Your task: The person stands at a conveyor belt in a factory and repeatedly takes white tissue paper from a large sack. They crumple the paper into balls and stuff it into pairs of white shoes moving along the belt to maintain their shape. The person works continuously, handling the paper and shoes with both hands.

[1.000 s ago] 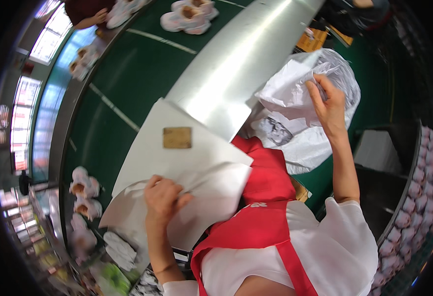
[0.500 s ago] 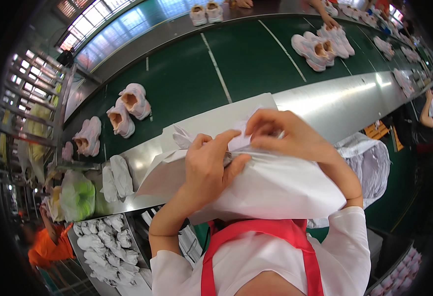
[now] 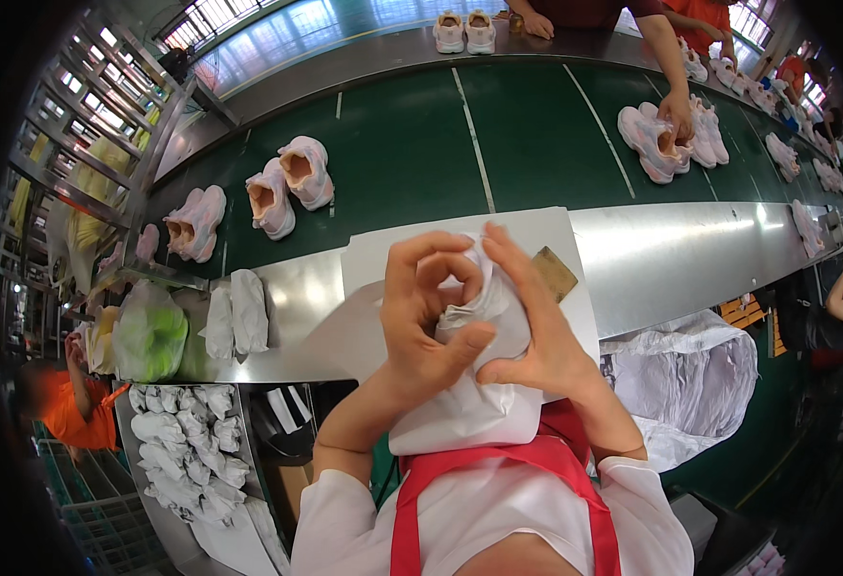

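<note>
1. Head view: both arms reach in from the near side with bent elbows, and the hands meet in the middle.
2. The left hand (image 3: 419, 331) has curled fingers, and its thumb points right onto the paper. I cannot tell if this grip is pinched tight.
3. The right hand (image 3: 551, 341) cups the right side, fingers pointing far and thumb bent left. Its grip is closed around the paper.
4. The white paper bundle (image 3: 510, 331) is between the hands, in front of the red apron (image 3: 512, 458) and over the near edge of the bench (image 3: 671, 254).
5. Its long way runs near to far. The bunched, thin end points far; the wide end spreads near.
</note>
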`<state>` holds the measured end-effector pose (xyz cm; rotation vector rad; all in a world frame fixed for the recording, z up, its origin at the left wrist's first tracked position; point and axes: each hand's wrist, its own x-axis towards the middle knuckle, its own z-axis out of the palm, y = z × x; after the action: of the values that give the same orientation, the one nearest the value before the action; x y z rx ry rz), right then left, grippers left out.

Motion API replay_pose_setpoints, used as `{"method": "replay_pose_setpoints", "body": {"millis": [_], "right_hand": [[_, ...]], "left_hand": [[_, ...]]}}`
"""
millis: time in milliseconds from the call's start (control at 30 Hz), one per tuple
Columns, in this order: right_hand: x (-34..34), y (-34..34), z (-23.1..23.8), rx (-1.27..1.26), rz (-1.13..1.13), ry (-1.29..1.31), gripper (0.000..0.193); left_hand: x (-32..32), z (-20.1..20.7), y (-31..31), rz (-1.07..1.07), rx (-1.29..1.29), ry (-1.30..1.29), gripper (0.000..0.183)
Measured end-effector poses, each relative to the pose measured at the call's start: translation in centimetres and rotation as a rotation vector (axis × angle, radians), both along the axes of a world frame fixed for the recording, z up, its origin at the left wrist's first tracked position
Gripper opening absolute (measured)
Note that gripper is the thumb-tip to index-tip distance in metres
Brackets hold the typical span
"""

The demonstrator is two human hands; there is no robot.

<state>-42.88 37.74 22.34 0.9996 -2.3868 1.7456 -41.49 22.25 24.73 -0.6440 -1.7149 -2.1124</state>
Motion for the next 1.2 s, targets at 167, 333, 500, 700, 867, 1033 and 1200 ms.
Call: {"method": "replay_pose_setpoints", "body": {"millis": [167,333,500,700,867,1033,1200], "right_hand": [[-0.3,-1.3,-1.5,-0.187,0.220,-0.545,0.084],[-1.1,-0.8,-0.7,-0.203,-0.250,-0.319,0.049],[-0.6,-0.7,1.6,-0.255,-0.277,-0.226,0.043],[-1.0,0.9,1.3,-0.101,-0.205,-0.207,0.036],[-0.9,1.0,2.6,0.102,-0.001,0.942,0.023],[0.3,-2.5,-0.1,0.076,0.470,1.122,0.015],[-0.6,-3.5,-0.7,0.046,0.550,1.035,0.018]], "left_hand": [[-1.7,-2.3,-0.2,-0.321,0.485,-0.388,0.070],[-1.5,-1.3,-1.3,0.147,-0.395,0.016,0.100],[-1.0,-3.6,-2.1,-0.419,-0.606,-0.648,0.088],[-1.3,-5.0,-2.0,-0.132,-0.578,-0.308,0.079],[-3.0,-9.0,-5.3,-0.498,0.183,-0.733,0.093],[-4.0,-7.5,-3.2,-0.706,0.344,-0.918,0.093],[-3.8,-7.2,-2.7,-0.571,0.089,-0.977,0.058]]}}
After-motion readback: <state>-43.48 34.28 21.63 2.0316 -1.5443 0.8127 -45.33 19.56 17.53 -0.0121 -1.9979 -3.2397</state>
